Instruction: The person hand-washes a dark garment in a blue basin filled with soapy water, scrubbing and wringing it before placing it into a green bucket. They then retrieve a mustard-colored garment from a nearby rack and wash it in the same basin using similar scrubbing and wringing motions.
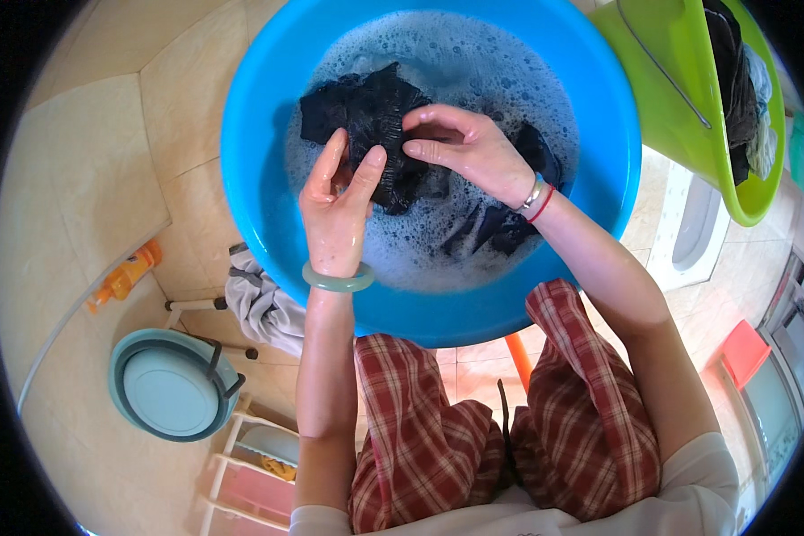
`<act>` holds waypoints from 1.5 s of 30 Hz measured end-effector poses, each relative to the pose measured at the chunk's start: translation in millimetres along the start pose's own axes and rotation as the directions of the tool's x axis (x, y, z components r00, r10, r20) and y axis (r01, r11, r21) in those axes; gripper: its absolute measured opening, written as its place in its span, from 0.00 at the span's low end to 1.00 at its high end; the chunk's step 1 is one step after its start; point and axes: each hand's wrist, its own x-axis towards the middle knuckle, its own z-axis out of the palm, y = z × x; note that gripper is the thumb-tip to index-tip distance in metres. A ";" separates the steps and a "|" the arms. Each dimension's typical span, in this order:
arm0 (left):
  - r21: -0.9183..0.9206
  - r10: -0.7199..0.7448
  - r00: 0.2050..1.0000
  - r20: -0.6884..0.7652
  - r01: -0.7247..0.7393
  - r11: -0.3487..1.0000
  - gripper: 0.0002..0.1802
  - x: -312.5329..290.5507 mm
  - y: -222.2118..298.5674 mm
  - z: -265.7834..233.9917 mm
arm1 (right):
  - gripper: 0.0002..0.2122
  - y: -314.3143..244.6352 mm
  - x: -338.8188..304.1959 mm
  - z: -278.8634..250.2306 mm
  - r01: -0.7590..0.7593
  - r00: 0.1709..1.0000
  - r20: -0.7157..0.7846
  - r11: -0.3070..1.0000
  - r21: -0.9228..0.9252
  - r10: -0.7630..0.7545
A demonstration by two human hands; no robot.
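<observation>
A wet black garment (377,105) with a gathered, ribbed edge is held up over a large blue basin (257,152) of foamy water (420,263). My left hand (332,223), with a pale green bangle at the wrist, pinches the garment's near left side between thumb and fingers. On its right edge, the thumb and forefinger of my right hand (473,152) are closed on the cloth. That wrist carries a silver bracelet and a red cord. More dark cloth (500,225) lies partly under the suds, below my right wrist.
At the upper right a green bucket (670,98) holds dark and white clothes (749,98). A grey-and-white cloth (263,304) hangs left of the basin. Further left are a pale blue folding basin (170,384), an orange bottle (127,272) and a shelf rack (241,473).
</observation>
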 end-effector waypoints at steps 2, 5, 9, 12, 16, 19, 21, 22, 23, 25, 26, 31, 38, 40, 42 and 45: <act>-0.062 -0.059 0.998 -0.008 0.058 0.996 0.35 -2.2 2.0 0.6 | 0.22 3.1 4.6 0.5 0.046 0.996 -0.075 0.997 -0.055 -0.050; -0.338 -0.192 0.977 0.094 0.213 0.917 0.33 -0.8 2.9 -3.9 | 0.27 7.3 10.4 0.2 0.041 0.989 -0.135 0.980 -0.196 -0.068; -0.123 0.030 0.962 0.272 0.004 0.992 0.39 -11.4 7.6 -3.2 | 0.30 18.7 21.7 -2.9 0.218 0.900 -0.085 0.608 -0.763 -0.428; 0.078 0.101 0.929 0.357 -0.137 0.987 0.46 -16.8 4.9 -4.0 | 0.29 23.5 31.9 -8.8 0.152 0.881 0.013 0.258 -0.954 -0.473; -0.166 0.056 0.954 0.295 -0.007 0.986 0.45 -16.2 5.7 -15.3 | 0.18 35.4 39.0 -39.3 -0.012 0.998 0.055 0.950 -0.313 0.031; -0.180 0.057 0.990 0.129 -0.033 0.983 0.36 15.5 -3.9 -31.6 | 0.19 19.2 16.3 -27.4 -0.089 0.990 -0.094 0.987 0.131 0.102; 0.024 0.106 0.991 -0.078 -0.105 0.994 0.29 43.6 -38.9 -47.7 | 0.18 3.3 9.1 -19.7 -0.140 0.983 -0.055 0.917 0.374 0.173; 0.142 0.152 0.983 -0.104 -0.136 0.980 0.29 51.0 -53.8 -53.6 | 0.17 -4.9 6.8 -13.2 -0.179 0.975 -0.041 0.877 0.447 0.220; 0.256 0.191 0.974 -0.122 -0.155 0.954 0.28 56.0 -67.4 -57.2 | 0.17 -13.3 4.2 -6.0 -0.220 0.962 -0.027 0.828 0.516 0.273; 0.355 0.275 0.958 -0.081 -0.230 0.906 0.27 58.0 -93.3 -59.8 | 0.15 -18.9 1.4 5.0 -0.245 0.946 0.004 0.706 0.665 0.325; 0.446 0.285 0.958 -0.031 -0.242 0.862 0.25 57.3 -103.2 -58.2 | 0.15 -17.5 -0.3 5.0 -0.235 0.958 0.066 0.628 0.742 0.280; -0.199 0.002 0.966 0.259 0.051 0.979 0.24 34.1 -111.6 -35.7 | 0.18 -12.0 -11.2 19.3 -0.258 0.966 0.233 0.373 0.892 0.110; -0.441 0.282 0.867 0.410 -0.082 0.894 0.30 13.7 -66.0 -11.5 | 0.28 -33.6 -2.1 21.1 -0.358 0.927 0.353 0.573 0.737 0.125; -0.666 0.132 0.848 0.513 0.296 0.685 0.28 18.3 -71.6 -28.3 | 0.29 -34.0 -1.2 -3.7 -0.386 0.921 0.271 0.742 0.549 0.279; -0.725 0.075 0.746 0.661 0.610 0.321 0.26 19.1 -71.9 -52.7 | 0.29 -40.6 -6.8 -11.1 -0.333 0.937 0.028 0.868 0.368 0.348; -0.513 -0.022 0.848 0.530 0.341 0.788 0.20 18.9 -39.6 -63.3 | 0.21 -23.4 0.6 -42.8 -0.211 0.974 0.081 0.977 0.004 0.210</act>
